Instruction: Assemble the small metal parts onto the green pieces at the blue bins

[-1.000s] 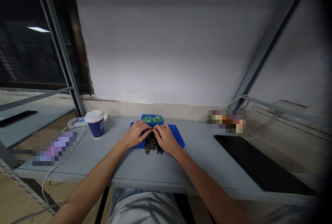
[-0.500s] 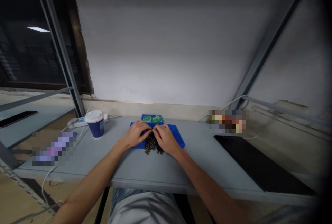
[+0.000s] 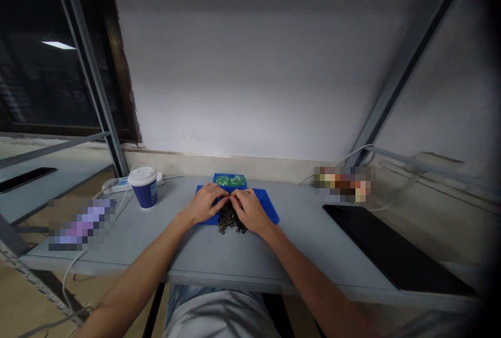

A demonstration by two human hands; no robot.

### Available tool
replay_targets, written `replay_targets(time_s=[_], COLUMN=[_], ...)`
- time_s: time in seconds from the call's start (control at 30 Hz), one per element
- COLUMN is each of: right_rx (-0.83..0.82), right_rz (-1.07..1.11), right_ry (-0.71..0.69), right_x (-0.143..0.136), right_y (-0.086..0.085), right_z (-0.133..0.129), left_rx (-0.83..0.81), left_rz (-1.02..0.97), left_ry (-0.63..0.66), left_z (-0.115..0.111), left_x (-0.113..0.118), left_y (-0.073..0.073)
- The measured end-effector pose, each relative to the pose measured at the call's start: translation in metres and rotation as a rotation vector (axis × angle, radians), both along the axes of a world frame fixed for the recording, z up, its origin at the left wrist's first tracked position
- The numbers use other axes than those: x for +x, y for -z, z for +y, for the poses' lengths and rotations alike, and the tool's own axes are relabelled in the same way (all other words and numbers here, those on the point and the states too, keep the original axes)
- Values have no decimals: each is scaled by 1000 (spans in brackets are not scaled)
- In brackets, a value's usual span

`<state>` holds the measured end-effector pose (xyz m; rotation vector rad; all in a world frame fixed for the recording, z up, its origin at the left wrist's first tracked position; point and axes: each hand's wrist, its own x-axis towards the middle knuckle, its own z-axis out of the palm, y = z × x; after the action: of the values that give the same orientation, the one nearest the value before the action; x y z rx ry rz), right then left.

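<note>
My left hand (image 3: 208,202) and my right hand (image 3: 247,208) meet fingertip to fingertip above a pile of small dark and brassy metal parts (image 3: 230,219) on the grey table. Both hands are closed in a pinch; whatever lies between the fingertips is too small to make out. Under and beside my left hand is a blue tray (image 3: 212,220), partly covered. Another blue tray (image 3: 268,206) shows to the right of my right hand. Behind the hands, a smaller blue tray (image 3: 216,176) holds green items in clear plastic (image 3: 230,180).
A blue paper cup with a white lid (image 3: 144,188) stands at the left, before a white power strip (image 3: 115,185). A pixelated object (image 3: 84,223) lies nearer the left edge. On the right are a black flat panel (image 3: 391,246) and another pixelated item (image 3: 344,183).
</note>
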<state>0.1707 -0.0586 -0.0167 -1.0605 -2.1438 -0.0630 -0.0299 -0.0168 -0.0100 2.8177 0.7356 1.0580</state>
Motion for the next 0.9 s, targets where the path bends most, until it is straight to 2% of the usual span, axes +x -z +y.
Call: replay_targets(time_s=[0.9], right_rx=[1], right_rz=[25], right_ry=[-4], right_x=[-2], right_y=[-2], right_z=[-2], left_rx=[-17], left_rz=[-7], left_ry=[-6], left_z=[2], left_x=[-1], left_y=[3])
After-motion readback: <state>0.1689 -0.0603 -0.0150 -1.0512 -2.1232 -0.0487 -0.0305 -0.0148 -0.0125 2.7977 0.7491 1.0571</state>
